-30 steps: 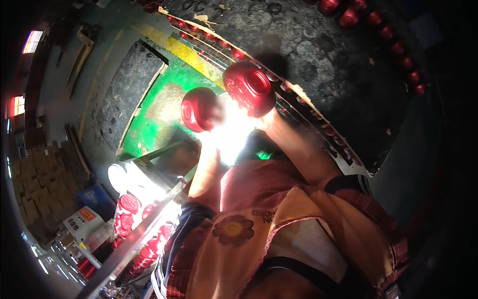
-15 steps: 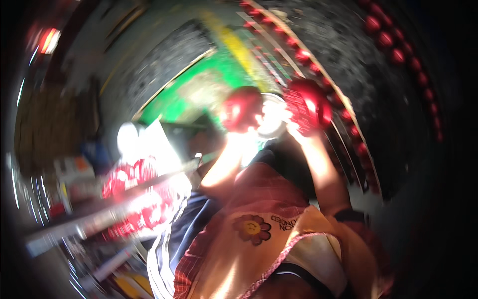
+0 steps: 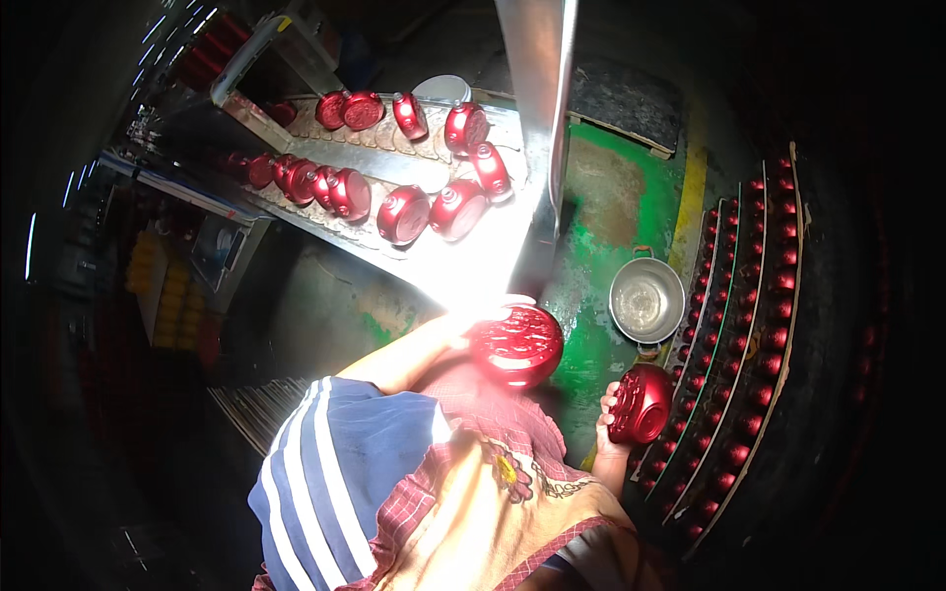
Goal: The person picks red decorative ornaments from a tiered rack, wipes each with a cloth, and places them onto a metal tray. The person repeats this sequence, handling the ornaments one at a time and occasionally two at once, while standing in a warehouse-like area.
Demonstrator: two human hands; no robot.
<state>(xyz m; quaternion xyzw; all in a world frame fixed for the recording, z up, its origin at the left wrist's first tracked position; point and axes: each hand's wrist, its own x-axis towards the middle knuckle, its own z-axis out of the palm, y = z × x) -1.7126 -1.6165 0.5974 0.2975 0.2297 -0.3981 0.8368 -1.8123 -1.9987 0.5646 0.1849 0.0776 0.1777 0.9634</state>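
A glossy red round bottle [image 3: 520, 347] with a ridged flat face is held in my left hand [image 3: 471, 325], close to the brightly lit end of the conveyor [image 3: 414, 258]. Glare washes out most of that hand's fingers. Lower and to the right, my right hand [image 3: 607, 418] grips a second red round bottle [image 3: 645, 404], its fingers curled over the ridged side. On the conveyor stand several more red round bottles [image 3: 403, 214] with short necks, in two rows. A two-handled metal pot [image 3: 646, 300] sits just beyond my right hand.
Long rows of red bottles [image 3: 778, 310] line boards at the right. An upright metal post [image 3: 540, 108] rises beside the conveyor's end. Behind the conveyor is a white bucket [image 3: 442, 89]. Yellow items [image 3: 179, 305] show at the far left; the floor is green and worn [image 3: 591, 266].
My view has swung left, bringing the conveyor to the middle. Both bottles, earlier held over the pot, have moved apart: the left one to the conveyor's end, the right one down by the rows.
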